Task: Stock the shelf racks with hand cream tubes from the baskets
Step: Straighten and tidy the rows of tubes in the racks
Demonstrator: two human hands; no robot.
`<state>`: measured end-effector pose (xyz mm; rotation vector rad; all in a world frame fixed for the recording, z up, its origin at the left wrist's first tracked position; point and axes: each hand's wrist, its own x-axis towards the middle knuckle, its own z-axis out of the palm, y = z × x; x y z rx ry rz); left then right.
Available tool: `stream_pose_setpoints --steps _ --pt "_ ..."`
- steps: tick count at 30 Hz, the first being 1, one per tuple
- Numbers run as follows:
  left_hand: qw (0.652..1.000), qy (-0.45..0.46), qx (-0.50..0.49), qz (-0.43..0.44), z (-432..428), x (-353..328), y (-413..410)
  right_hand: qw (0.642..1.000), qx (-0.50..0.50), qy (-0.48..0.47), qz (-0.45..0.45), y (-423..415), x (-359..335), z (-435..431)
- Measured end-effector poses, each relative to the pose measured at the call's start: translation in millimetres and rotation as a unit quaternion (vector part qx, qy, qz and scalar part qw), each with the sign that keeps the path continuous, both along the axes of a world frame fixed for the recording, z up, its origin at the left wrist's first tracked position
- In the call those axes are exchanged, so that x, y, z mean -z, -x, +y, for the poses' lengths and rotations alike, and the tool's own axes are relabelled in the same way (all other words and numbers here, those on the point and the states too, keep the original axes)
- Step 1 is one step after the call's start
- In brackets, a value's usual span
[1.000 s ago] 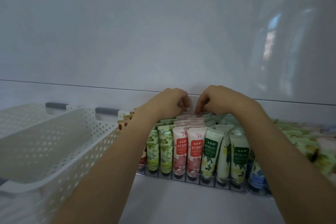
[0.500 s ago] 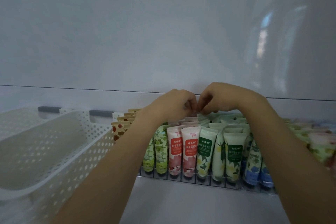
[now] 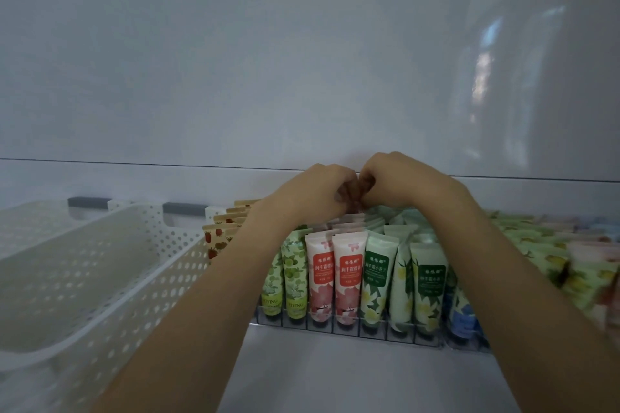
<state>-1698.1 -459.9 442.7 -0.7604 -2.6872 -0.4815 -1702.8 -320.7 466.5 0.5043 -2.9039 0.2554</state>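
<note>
A clear shelf rack (image 3: pixel 375 334) holds upright rows of hand cream tubes: light green ones (image 3: pixel 293 282), pink flower ones (image 3: pixel 347 278), and white-and-green ones (image 3: pixel 426 285). My left hand (image 3: pixel 312 194) and my right hand (image 3: pixel 399 183) meet knuckle to knuckle above the back of the pink rows. Both have curled fingers that pinch the top edge of a pink tube (image 3: pixel 354 211) at the rear. Most of that tube is hidden by the fingers and by the tubes in front.
A white perforated basket (image 3: pixel 141 278) stands on the shelf to the left, with a second one (image 3: pixel 33 221) behind it. Strawberry-print tubes (image 3: pixel 223 231) stand between basket and rack. More tubes (image 3: pixel 570 255) fill the right side. A glossy white back wall (image 3: pixel 302 60) rises behind.
My hands were a little apart at the back of the rack. They have come together and risen slightly, and the fingertips now touch over the pink rows.
</note>
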Motion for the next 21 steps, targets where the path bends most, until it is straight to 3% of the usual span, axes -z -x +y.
stream_pose_setpoints --steps 4,10,21 --pt "1.0 -0.009 -0.02 0.015 -1 2 1 0.998 -0.004 0.054 -0.027 -4 -11 20" --pt "0.999 -0.033 -0.008 -0.004 3 5 4 0.997 0.048 0.011 -0.065 -4 -8 23" --pt "0.999 -0.045 0.008 -0.006 3 6 5 0.994 0.103 -0.035 -0.01 -2 -2 16"
